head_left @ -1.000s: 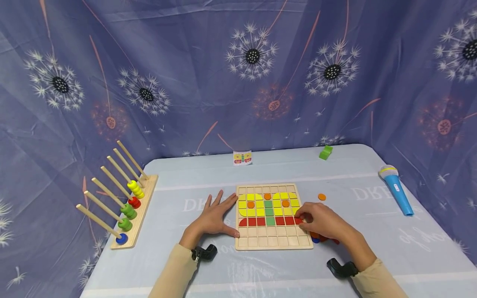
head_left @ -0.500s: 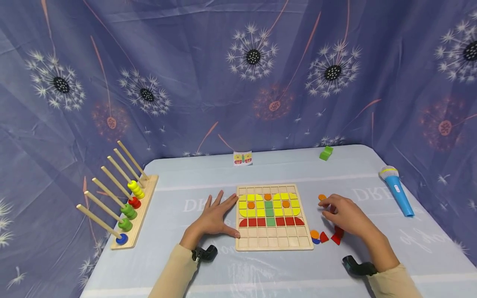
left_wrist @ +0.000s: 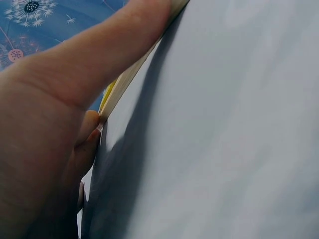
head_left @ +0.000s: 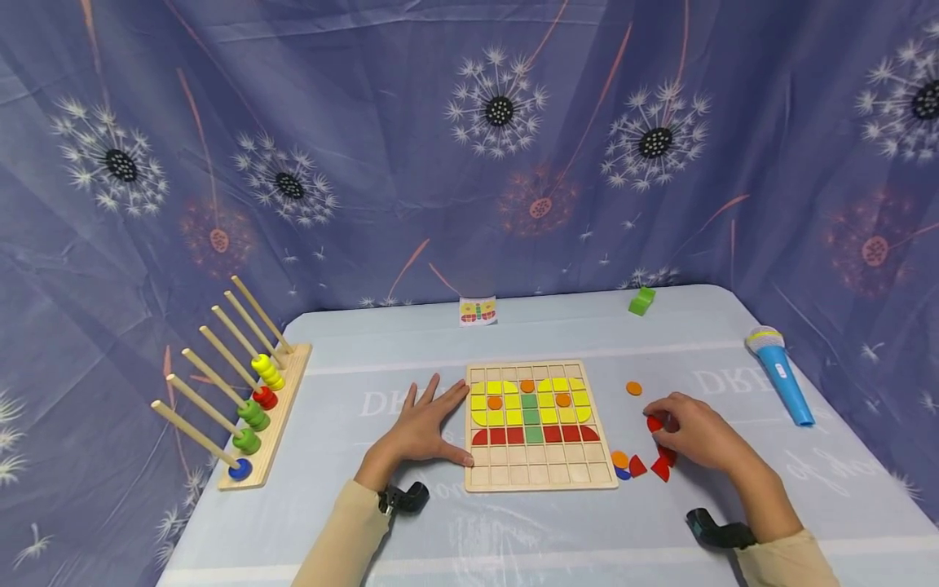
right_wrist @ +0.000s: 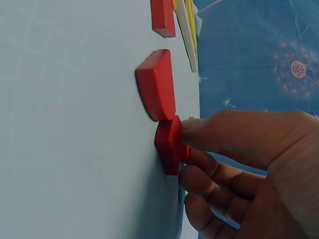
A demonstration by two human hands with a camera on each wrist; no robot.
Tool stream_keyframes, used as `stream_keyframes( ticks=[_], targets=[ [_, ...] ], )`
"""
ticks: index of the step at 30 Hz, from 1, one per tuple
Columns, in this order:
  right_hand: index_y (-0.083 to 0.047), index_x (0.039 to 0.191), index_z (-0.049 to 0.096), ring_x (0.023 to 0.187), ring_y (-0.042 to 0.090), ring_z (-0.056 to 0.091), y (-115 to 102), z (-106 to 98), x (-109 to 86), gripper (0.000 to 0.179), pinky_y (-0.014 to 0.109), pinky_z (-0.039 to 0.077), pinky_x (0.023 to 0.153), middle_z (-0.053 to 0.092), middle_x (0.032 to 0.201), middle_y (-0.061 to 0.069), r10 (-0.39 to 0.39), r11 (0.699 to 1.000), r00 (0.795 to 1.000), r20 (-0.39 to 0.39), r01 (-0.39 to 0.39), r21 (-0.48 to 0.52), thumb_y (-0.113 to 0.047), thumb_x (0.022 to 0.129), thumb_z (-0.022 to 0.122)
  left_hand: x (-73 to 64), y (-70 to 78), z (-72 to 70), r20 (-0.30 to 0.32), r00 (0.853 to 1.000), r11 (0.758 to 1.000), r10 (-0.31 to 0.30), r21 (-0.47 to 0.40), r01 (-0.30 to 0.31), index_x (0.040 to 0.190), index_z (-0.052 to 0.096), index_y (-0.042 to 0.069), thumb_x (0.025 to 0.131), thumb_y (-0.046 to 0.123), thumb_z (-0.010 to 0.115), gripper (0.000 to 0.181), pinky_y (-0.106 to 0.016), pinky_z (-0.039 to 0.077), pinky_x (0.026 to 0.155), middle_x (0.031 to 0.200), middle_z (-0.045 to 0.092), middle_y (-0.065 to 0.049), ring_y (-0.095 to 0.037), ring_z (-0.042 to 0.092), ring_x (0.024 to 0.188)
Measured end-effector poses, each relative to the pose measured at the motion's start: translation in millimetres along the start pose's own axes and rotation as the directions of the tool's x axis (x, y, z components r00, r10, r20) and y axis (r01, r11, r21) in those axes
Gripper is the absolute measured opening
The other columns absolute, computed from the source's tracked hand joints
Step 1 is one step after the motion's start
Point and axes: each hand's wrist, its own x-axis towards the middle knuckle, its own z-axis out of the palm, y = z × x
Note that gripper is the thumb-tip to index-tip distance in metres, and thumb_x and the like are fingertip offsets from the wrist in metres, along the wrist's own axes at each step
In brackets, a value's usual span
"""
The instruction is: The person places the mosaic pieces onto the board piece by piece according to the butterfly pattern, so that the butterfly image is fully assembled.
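Observation:
A wooden grid board (head_left: 541,477) lies on the table, set with yellow, red, green and orange pieces in a butterfly-like pattern. Spread at the board's left side, my left hand (head_left: 421,428) rests on the table, with index fingertip and thumb tip touching the edge. My right hand (head_left: 697,428) is to the right of the board, its thumb and fingers curled about a red piece (head_left: 654,423) whose full shape is hidden. In the right wrist view, the thumb tip meets a red block (right_wrist: 169,144); another red block (right_wrist: 157,84) lies beside it.
Beside the board lie an orange disc (head_left: 619,460), a blue piece (head_left: 623,474) and red wedges (head_left: 661,468). Another orange disc (head_left: 634,388) is farther back. A peg stand (head_left: 282,408), a picture card (head_left: 478,311), a green block (head_left: 641,301) and a toy microphone (head_left: 781,375) surround the work.
My right hand has left the red corner piece on the board's right side and moved right to the loose red pieces, lowering onto one. My left hand has stayed put.

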Motion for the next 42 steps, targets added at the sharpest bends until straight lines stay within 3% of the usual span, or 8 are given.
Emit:
stream_keyframes(
  ticks=[13, 20, 32, 42],
  targets=[
    [-0.005, 0.113, 0.066, 0.077, 0.019, 0.050, -4, 6, 3.0, 0.039, 0.030, 0.050, 0.062, 0.056, 0.088, 0.001, 0.027, 1.000, 1.000, 0.013, -0.027, 0.015, -0.010, 0.075, 0.075, 1.0, -0.4, 0.6, 0.007, 1.000, 1.000, -0.009, 0.008, 0.009, 0.155, 0.020, 0.028, 0.051, 0.089, 0.062, 0.127, -0.057, -0.007, 0.112, 0.158, 0.015, 0.014, -0.028, -0.002, 0.145],
    [-0.006, 0.108, 0.068, 0.075, 0.019, 0.049, -11, 8, 4.9, 0.035, 0.029, 0.048, 0.058, 0.054, 0.083, 0.001, 0.034, 0.999, 0.999, 0.003, -0.034, 0.010, -0.012, 0.074, 0.076, 0.9, -0.4, 0.5, 0.011, 1.000, 1.000, -0.003, 0.002, 0.003, 0.155, 0.020, 0.029, 0.051, 0.089, 0.062, 0.127, -0.057, -0.007, 0.112, 0.158, 0.015, 0.014, -0.028, -0.003, 0.145],
    [-0.013, 0.105, 0.070, 0.078, 0.014, 0.047, -47, 27, 19.2, 0.035, 0.030, 0.043, 0.064, 0.059, 0.094, -0.006, -0.131, 0.991, 0.991, 0.009, 0.131, -0.002, -0.015, 0.070, 0.076, -2.2, 1.7, -4.9, 0.038, 0.999, 1.000, 0.019, 0.008, -0.020, 0.155, 0.020, 0.026, 0.046, 0.088, 0.065, 0.133, -0.058, -0.007, 0.111, 0.159, 0.014, 0.012, -0.030, -0.002, 0.145],
    [-0.017, 0.101, 0.070, 0.076, 0.011, 0.048, -82, 44, 31.9, 0.033, 0.026, 0.042, 0.064, 0.055, 0.088, -0.009, -0.244, 0.970, 0.970, 0.013, 0.244, 0.012, -0.013, 0.069, 0.075, -5.8, 10.7, -7.2, 0.088, 0.996, 0.999, 0.033, -0.010, -0.033, 0.155, 0.016, 0.016, 0.045, 0.086, 0.069, 0.141, -0.062, -0.008, 0.109, 0.161, 0.009, 0.002, -0.034, -0.006, 0.144]
  ],
)
